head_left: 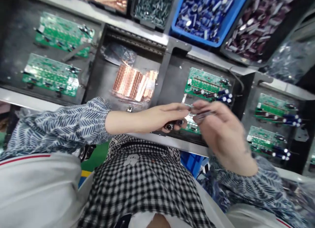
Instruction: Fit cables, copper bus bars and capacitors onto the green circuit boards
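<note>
My left hand [167,117] reaches in from the left, its fingers curled around dark cylindrical capacitors [169,125] whose ends show below the palm. My right hand [222,131] is slightly blurred, with thumb and fingers pinching a brownish capacitor [204,114]. The fingertips of both hands nearly meet above a green circuit board [193,125], which they mostly cover. Just behind lies another green circuit board [205,78], with dark brown and blue capacitors along its near right side.
Copper strips [130,82] lie in the tray section left of the boards. More circuit boards sit at far left [51,73] and right [264,137]. Along the back stand a blue bin [190,36] of blue capacitors, maroon capacitors [261,24] and small metal parts [152,8]. Metal dividers separate the sections.
</note>
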`<state>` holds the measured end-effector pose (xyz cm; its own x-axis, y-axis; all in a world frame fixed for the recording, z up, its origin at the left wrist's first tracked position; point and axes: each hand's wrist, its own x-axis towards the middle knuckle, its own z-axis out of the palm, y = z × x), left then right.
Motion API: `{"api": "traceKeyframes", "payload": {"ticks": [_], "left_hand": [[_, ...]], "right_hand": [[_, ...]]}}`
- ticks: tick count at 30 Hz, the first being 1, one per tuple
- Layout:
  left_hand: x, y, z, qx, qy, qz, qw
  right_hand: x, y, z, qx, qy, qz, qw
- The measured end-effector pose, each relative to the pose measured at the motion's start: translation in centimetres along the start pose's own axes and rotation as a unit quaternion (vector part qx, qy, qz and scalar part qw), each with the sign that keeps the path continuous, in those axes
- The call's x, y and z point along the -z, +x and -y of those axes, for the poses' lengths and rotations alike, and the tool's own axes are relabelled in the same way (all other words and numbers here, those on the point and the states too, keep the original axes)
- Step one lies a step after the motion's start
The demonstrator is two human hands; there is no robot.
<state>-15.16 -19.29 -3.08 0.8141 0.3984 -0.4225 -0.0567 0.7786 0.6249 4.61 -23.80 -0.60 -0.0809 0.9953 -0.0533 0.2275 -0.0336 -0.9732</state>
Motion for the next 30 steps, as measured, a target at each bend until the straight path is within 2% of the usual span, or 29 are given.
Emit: {"api": "traceKeyframes", "payload": {"ticks": [2,4,5,7,9,12,16,21,30], "left_hand": [[0.6,-1.4,0.3,0.021,-0.001,0.009,1.0],[1.1,-2.8,0.5,0.013,0.051,0.022,0.998],[1.4,-3.3,0.7,-0.001,0.094,0.027,0.995],[1.8,-4.2,1.1,-0.02,0.151,0.053,0.987],[2.1,-4.6,1.5,-0.015,0.135,0.102,0.985],[2.6,-4.6,2.2,-0.019,0.064,0.14,0.988],[2.4,-4.3,2.6,-0.019,0.01,0.119,0.993],[1.2,-3.7,2.7,0.005,-0.151,0.095,0.984],[-0.5,-2.9,2.8,0.035,-0.287,-0.036,0.957]], "right_hand": [[1.1,1.7,0.2,0.025,-0.051,-0.073,0.996],[2.5,3.9,-0.5,0.061,-0.177,-0.12,0.975],[3.2,4.9,-1.0,0.07,-0.256,-0.105,0.958],[4.1,6.5,-2.5,0.09,-0.388,-0.036,0.917],[4.4,7.4,-4.0,0.11,-0.455,0.014,0.884],[4.4,7.6,-5.1,0.115,-0.485,0.004,0.867],[4.2,7.3,-4.8,0.107,-0.511,0.004,0.853],[4.2,7.6,-4.2,0.083,-0.529,0.018,0.844],[4.2,8.1,-4.9,0.072,-0.539,-0.007,0.839]]}}
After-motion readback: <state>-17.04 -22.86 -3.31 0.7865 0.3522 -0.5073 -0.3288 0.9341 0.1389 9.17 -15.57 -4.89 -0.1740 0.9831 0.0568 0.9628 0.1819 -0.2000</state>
